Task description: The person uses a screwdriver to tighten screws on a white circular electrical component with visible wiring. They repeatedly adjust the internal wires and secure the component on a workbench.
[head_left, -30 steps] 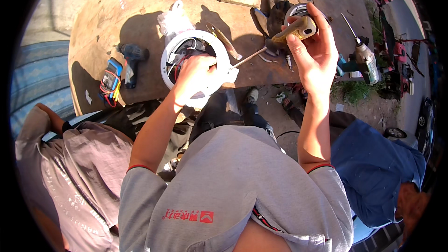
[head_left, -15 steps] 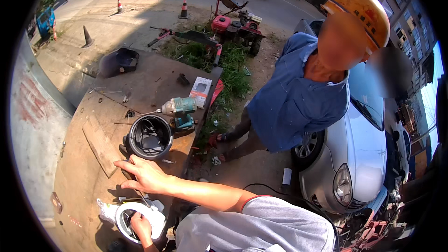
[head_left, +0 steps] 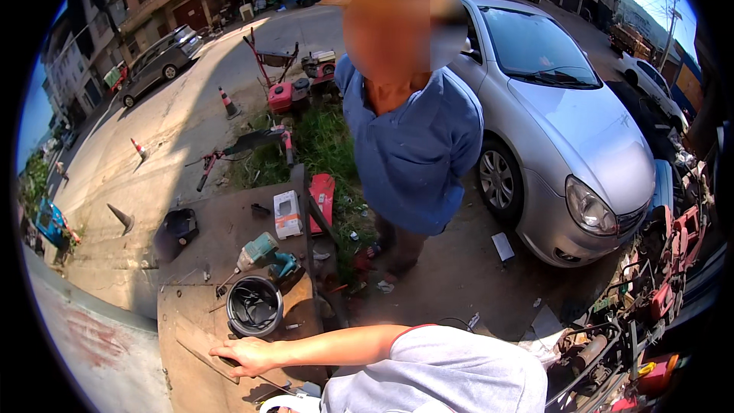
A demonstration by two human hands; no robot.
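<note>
My right hand (head_left: 245, 356) reaches left over the table, its fingers bent round what looks like a dark-handled screwdriver (head_left: 273, 385), a thin shaft showing past the palm. Beneath the fingers lies a wooden board (head_left: 200, 346). At the lower edge a white round housing (head_left: 277, 404) is cut off by the frame. Only a sliver of my left hand (head_left: 285, 410) shows inside it, with the fingers hidden. Just beyond my right hand stands a dark round housing (head_left: 255, 306) with black parts inside. A teal cordless drill (head_left: 260, 252) lies behind that.
On the table's (head_left: 222, 218) far part are a white box (head_left: 287, 214) and a dark visor-like shell (head_left: 177, 233). A person in a blue shirt (head_left: 405, 153) and orange hard hat stands beyond the table's right edge. A silver car (head_left: 558, 130) stands behind; scrap metal (head_left: 604, 352) lies lower right.
The view has swung up and right, so the table sits lower and the white housing and my left hand are mostly cut off. My right hand remains by the wooden board.
</note>
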